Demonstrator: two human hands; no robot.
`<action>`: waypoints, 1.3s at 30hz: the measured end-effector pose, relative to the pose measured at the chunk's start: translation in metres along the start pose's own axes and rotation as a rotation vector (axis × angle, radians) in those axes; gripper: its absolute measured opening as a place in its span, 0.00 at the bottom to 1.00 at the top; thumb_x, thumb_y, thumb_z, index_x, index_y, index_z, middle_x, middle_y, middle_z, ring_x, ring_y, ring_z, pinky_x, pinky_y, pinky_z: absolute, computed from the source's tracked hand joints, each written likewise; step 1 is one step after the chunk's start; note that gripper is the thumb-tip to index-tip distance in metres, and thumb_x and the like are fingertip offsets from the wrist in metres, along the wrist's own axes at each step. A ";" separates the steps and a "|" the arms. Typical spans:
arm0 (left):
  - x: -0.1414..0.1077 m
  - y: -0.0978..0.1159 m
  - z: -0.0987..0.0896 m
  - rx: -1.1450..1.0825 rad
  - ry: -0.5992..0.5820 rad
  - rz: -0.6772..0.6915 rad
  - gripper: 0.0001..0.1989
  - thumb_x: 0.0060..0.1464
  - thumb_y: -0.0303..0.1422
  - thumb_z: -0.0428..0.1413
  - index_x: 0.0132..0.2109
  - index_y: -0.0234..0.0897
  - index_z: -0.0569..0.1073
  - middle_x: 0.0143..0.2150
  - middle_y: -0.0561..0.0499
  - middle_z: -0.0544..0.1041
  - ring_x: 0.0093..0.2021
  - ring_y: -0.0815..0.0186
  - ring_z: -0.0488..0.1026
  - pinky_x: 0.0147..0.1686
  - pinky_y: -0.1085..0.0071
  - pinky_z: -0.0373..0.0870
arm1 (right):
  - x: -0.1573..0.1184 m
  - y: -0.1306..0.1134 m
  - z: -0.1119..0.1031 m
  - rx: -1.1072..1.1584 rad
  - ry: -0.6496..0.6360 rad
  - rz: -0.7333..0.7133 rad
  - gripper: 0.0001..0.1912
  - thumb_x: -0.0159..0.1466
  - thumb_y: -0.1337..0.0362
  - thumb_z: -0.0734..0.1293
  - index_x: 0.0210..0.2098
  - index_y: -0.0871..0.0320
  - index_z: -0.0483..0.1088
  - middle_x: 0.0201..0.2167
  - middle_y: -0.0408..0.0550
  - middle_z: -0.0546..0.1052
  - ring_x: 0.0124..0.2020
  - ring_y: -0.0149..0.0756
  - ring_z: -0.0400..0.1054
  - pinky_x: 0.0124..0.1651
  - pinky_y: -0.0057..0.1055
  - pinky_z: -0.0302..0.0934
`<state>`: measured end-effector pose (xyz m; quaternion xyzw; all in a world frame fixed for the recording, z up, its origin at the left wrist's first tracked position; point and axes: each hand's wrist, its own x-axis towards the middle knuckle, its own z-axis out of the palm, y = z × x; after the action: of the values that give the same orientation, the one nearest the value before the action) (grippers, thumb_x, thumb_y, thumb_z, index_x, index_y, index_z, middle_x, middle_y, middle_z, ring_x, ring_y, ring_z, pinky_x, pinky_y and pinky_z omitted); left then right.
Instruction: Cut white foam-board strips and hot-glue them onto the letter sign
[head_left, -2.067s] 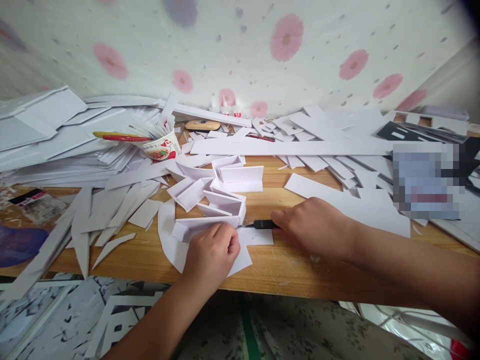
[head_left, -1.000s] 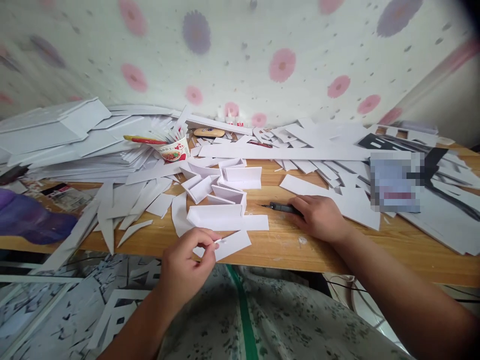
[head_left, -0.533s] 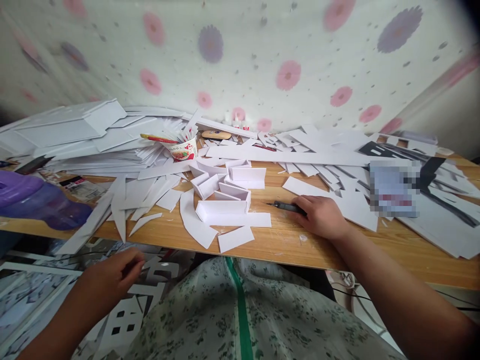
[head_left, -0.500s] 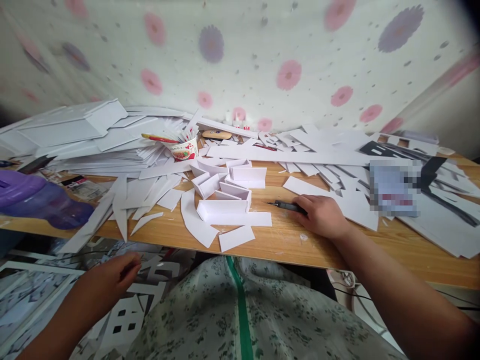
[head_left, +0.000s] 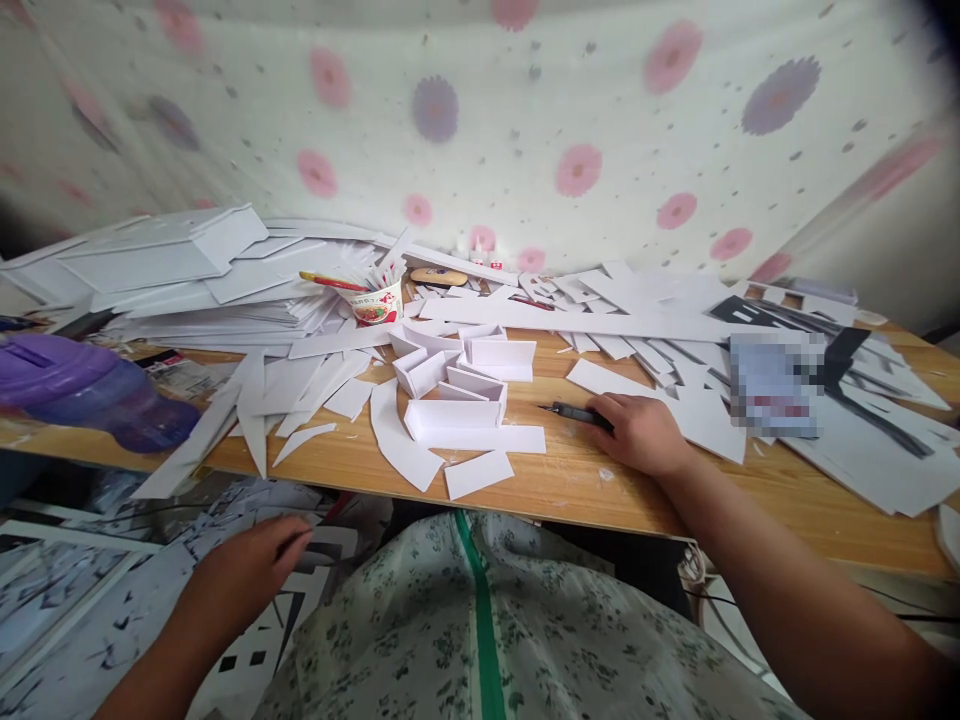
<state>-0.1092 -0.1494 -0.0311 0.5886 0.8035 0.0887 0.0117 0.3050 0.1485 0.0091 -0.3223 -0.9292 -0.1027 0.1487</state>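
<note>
My right hand (head_left: pixel 637 432) rests on the wooden table, closed round a black craft knife (head_left: pixel 576 412) whose tip points left. Left of that tip stand several white foam board pieces joined into small open boxes, among them a long tray-like piece (head_left: pixel 457 422) at the front. A curved white strip (head_left: pixel 399 440) and a small flat rectangle (head_left: pixel 480 474) lie beside them. Below the table's front edge hangs my left hand (head_left: pixel 255 562), its fingers loosely bent with a gap at the thumb and nothing visible in it.
White board sheets (head_left: pixel 172 250) are stacked at the back left, behind a purple bottle (head_left: pixel 97 395). A paper cup (head_left: pixel 375 303) holds white strips. Offcuts (head_left: pixel 637 285) and a blurred-out flat object (head_left: pixel 772 385) lie on the right. Under the table are more cut sheets (head_left: pixel 247 650).
My left hand has moved slightly right and a little lower, towards the apron. The right hand stays in place with the craft knife. The view has tilted slightly.
</note>
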 end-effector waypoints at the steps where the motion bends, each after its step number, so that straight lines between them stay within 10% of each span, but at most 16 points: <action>1: 0.006 0.013 -0.005 -0.010 0.086 0.043 0.11 0.57 0.39 0.49 0.35 0.45 0.76 0.32 0.55 0.80 0.29 0.64 0.76 0.26 0.73 0.66 | 0.000 0.000 0.001 0.000 0.005 -0.004 0.12 0.65 0.56 0.61 0.36 0.58 0.71 0.30 0.46 0.77 0.30 0.37 0.71 0.31 0.30 0.52; 5: 0.027 0.066 -0.017 -0.083 0.391 0.263 0.08 0.59 0.35 0.51 0.38 0.40 0.74 0.33 0.52 0.78 0.35 0.65 0.76 0.37 0.72 0.68 | -0.001 0.002 0.003 0.000 0.033 -0.017 0.14 0.66 0.55 0.60 0.35 0.58 0.71 0.28 0.46 0.76 0.28 0.37 0.71 0.30 0.30 0.53; 9: 0.042 0.093 -0.018 -0.112 0.449 0.331 0.06 0.60 0.30 0.52 0.39 0.38 0.74 0.34 0.51 0.76 0.37 0.65 0.74 0.39 0.71 0.68 | -0.002 0.004 0.004 -0.006 0.058 -0.031 0.15 0.66 0.55 0.59 0.35 0.59 0.71 0.27 0.46 0.75 0.27 0.37 0.71 0.30 0.30 0.54; 24: 0.074 0.094 -0.016 0.010 0.395 0.069 0.07 0.57 0.31 0.53 0.33 0.39 0.76 0.33 0.49 0.75 0.38 0.59 0.70 0.40 0.61 0.65 | -0.007 0.013 0.014 0.089 0.055 -0.047 0.13 0.65 0.55 0.60 0.39 0.55 0.71 0.29 0.47 0.77 0.26 0.39 0.71 0.29 0.33 0.60; 39: 0.076 0.083 -0.011 -0.148 0.473 0.143 0.09 0.58 0.33 0.51 0.31 0.41 0.73 0.32 0.50 0.74 0.36 0.62 0.70 0.39 0.64 0.66 | -0.007 0.015 0.016 0.155 0.015 -0.020 0.10 0.65 0.57 0.61 0.40 0.54 0.70 0.30 0.46 0.77 0.29 0.37 0.72 0.31 0.33 0.63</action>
<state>-0.0557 -0.0552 -0.0004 0.6043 0.7315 0.2831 -0.1396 0.3162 0.1609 -0.0065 -0.2996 -0.9364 -0.0344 0.1794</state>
